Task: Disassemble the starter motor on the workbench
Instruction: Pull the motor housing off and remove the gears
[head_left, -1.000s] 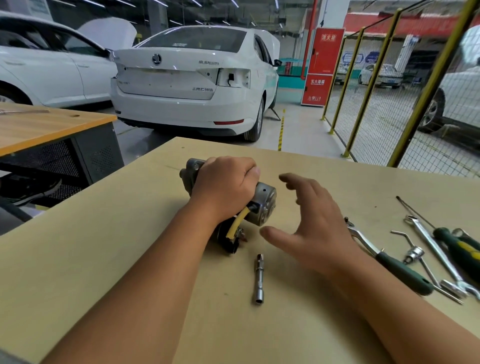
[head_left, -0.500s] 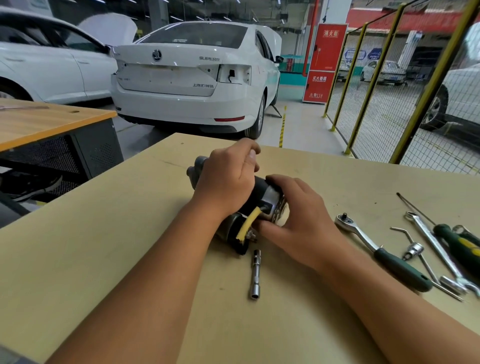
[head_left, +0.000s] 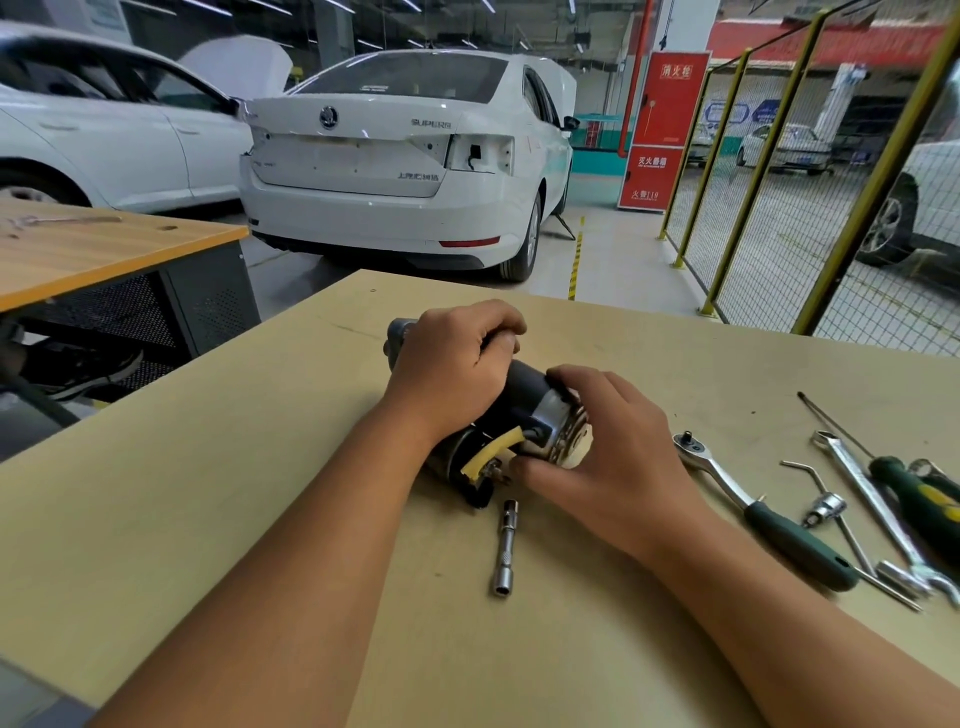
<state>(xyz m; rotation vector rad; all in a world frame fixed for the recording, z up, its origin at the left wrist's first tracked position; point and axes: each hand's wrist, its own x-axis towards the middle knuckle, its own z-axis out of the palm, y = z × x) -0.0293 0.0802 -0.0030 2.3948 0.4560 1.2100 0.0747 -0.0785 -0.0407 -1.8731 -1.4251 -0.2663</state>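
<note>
The starter motor (head_left: 524, 405), a dark cylinder with a silver end cap and a yellow lead, lies on its side in the middle of the workbench (head_left: 208, 493). My left hand (head_left: 457, 369) grips its far, upper part from above and hides much of the housing. Around the silver end cap curl the fingers and thumb of my right hand (head_left: 608, 457). A socket extension bar (head_left: 505, 545) lies on the bench just in front of the motor, touching neither hand.
To the right lie a ratchet with a green handle (head_left: 753, 514), a bent rod with a socket (head_left: 826, 506), a combination wrench (head_left: 872, 509) and a green-handled screwdriver (head_left: 914, 488). A second bench (head_left: 104, 249) stands left; white cars and a yellow mesh fence lie beyond.
My right hand has come in from the open air at the right and closed round the motor's end cap. The motor has tilted and shifted slightly under my left hand.
</note>
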